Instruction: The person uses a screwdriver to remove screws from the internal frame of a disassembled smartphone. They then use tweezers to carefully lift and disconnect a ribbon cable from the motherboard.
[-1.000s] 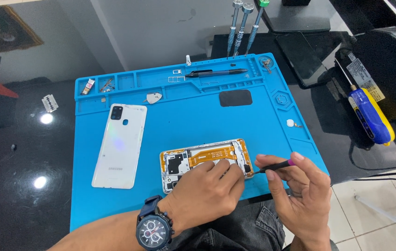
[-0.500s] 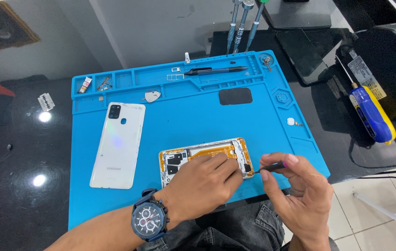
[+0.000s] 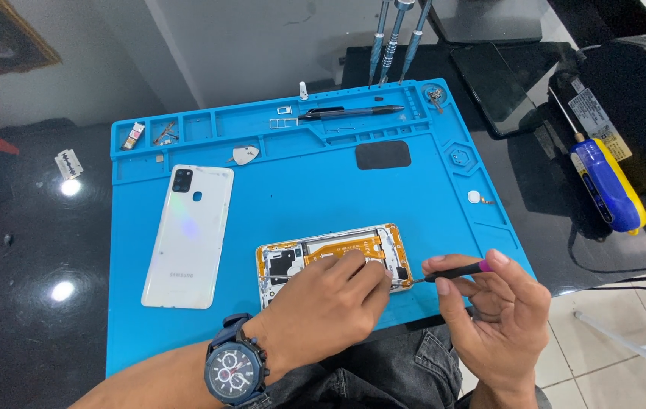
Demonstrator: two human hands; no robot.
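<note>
Opened phone (image 3: 334, 257), its back removed and orange inner layer bared, is pinned flat near the front edge of the blue mat (image 3: 323, 189) by the left hand (image 3: 330, 303), whose fingers are pressed together on it so it cannot slide. A thin dark tool (image 3: 452, 271) is pinched in the right hand (image 3: 497, 318), tip at the phone's right end. The white back cover (image 3: 189, 235) is laid aside toward the mat's left edge.
</note>
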